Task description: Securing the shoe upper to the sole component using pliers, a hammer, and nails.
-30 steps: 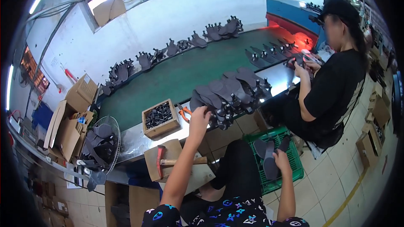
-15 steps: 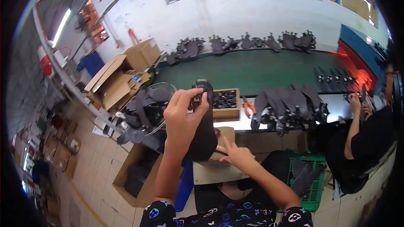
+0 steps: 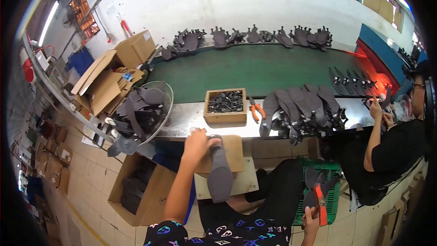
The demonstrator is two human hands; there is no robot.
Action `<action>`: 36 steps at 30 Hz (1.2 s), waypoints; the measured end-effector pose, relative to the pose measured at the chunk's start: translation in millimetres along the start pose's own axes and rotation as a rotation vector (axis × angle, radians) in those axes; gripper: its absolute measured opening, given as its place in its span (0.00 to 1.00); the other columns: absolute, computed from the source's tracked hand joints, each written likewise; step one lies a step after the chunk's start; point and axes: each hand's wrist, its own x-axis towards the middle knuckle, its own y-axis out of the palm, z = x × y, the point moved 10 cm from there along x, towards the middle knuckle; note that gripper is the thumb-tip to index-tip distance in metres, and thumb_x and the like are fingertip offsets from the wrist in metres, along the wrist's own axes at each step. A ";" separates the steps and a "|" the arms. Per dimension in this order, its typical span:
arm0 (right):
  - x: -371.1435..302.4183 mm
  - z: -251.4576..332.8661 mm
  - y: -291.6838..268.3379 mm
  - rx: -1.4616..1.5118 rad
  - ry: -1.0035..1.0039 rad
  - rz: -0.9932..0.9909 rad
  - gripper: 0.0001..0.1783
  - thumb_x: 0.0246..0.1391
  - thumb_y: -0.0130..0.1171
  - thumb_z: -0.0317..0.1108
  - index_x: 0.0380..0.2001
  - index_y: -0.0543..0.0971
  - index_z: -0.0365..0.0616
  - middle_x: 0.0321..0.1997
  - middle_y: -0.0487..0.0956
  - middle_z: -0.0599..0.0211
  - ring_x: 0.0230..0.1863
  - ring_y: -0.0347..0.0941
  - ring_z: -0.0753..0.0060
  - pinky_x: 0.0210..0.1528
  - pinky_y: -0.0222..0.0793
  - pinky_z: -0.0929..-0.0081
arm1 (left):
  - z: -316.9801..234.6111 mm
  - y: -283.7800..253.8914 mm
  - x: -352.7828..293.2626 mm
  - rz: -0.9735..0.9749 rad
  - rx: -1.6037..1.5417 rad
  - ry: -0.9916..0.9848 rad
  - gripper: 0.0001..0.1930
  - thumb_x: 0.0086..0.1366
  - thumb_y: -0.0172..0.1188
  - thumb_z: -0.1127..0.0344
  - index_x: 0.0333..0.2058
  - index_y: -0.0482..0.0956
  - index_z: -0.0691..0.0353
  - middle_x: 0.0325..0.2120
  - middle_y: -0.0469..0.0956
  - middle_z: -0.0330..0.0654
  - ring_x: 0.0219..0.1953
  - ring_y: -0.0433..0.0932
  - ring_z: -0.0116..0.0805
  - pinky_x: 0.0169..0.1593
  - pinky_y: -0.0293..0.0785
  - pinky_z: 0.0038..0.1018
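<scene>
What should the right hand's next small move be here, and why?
Probably swing the red-headed hammer leftward, over the far end of the dark sole: the left hand grips that end above the brown board, while the right hand holds the hammer off to the side, near the green crate.

One red-headed hammer [image 3: 321, 206], one pair of pliers [image 3: 259, 109], one wooden box [image 3: 225, 118] and one green crate [image 3: 334, 197] were there.
</scene>
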 end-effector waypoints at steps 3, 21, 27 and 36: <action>-3.3 -5.4 -25.0 0.046 0.005 -0.149 0.18 0.61 0.62 0.32 0.21 0.65 0.47 0.13 0.63 0.76 0.08 0.54 0.85 0.11 0.49 0.83 | -1.8 -13.5 41.6 -0.111 -0.144 -0.075 0.23 0.61 0.64 0.48 0.33 0.78 0.68 0.31 0.79 0.54 0.36 0.79 0.56 0.38 0.77 0.45; 16.5 121.0 140.9 0.208 -0.275 0.424 0.07 0.63 0.56 0.27 0.37 0.79 0.33 0.14 0.68 0.74 0.10 0.59 0.85 0.12 0.54 0.83 | 19.1 -14.3 75.5 -0.019 -1.007 -0.161 0.12 0.61 0.68 0.67 0.40 0.86 0.68 0.25 0.84 0.43 0.28 0.81 0.28 0.34 0.76 0.26; 22.9 184.6 217.7 0.303 -0.276 0.588 0.12 0.64 0.55 0.28 0.46 0.78 0.31 0.11 0.67 0.74 0.10 0.58 0.84 0.13 0.54 0.82 | -72.3 -79.0 -45.3 -0.024 -1.598 -0.231 0.11 0.66 0.65 0.69 0.43 0.83 0.71 0.27 0.83 0.42 0.25 0.78 0.25 0.29 0.73 0.20; -26.8 221.8 257.0 0.446 -0.346 0.954 0.16 0.59 0.66 0.31 0.47 0.79 0.34 0.39 0.83 0.59 0.22 0.72 0.85 0.21 0.66 0.86 | -119.1 -138.7 -135.5 -0.064 -1.297 -0.089 0.09 0.60 0.67 0.76 0.41 0.85 0.66 0.33 0.81 0.40 0.29 0.79 0.25 0.31 0.74 0.21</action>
